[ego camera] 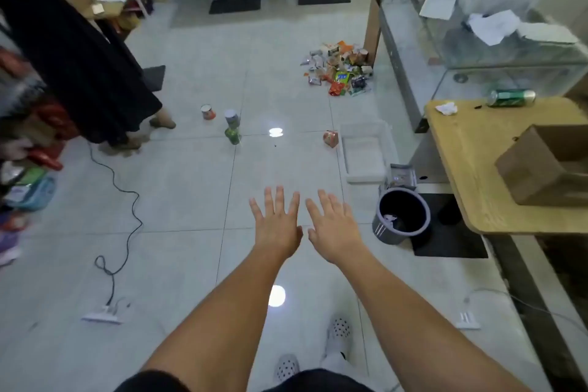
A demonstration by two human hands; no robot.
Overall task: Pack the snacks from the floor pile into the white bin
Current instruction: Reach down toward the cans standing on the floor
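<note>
Left hand (276, 226) and right hand (334, 229), fingers (270, 199) spread free, bucket (381, 231) holding crumpled paper (390, 219), white bin (345, 153) ahead, snack pile (340, 70) beyond

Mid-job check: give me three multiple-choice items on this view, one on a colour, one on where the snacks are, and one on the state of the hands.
1. The can lying on the wooden table is:
A. blue
B. green
C. white

2. The snack pile is:
A. inside the white bin
B. on the wooden table
C. on the floor beyond the white bin, farther from the person

3. The left hand and right hand are:
A. both open, holding nothing
B. both gripping the white bin
C. one open, one pinching a packet

Answers:
1 B, the can's body is green.
2 C, the pile sits on the tiles past the bin's far end.
3 A, the fingers of both hands are spread straight in the air.
</note>
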